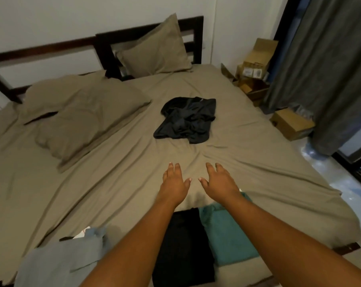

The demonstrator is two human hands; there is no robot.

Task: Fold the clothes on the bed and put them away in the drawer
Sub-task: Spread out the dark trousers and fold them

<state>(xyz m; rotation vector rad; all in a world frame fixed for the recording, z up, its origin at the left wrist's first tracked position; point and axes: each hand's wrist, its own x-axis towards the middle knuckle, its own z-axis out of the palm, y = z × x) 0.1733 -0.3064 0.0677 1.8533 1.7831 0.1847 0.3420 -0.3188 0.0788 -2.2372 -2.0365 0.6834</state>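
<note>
Taupe sheet all over the bed [92, 193], with rumpled pillows [82, 112] on the left and a loose grey garment [57, 264] at the near left corner. The left hand [174, 183] is open, fingers straight, holding nothing and hovering low over the sheet. Mid-bed, well ahead of it, is the crumpled dark shirt [185, 121]. The right hand [220, 182] is flat and empty too. Under the forearms are a folded black piece [183, 245] and a folded teal one [229, 239].

My take is that the shirt's next. I'd grab two corners, drag it close and shake it flat before folding. Its long axis looks to run near-left to far-right. It's too bunched to tell which end is the collar.
</note>
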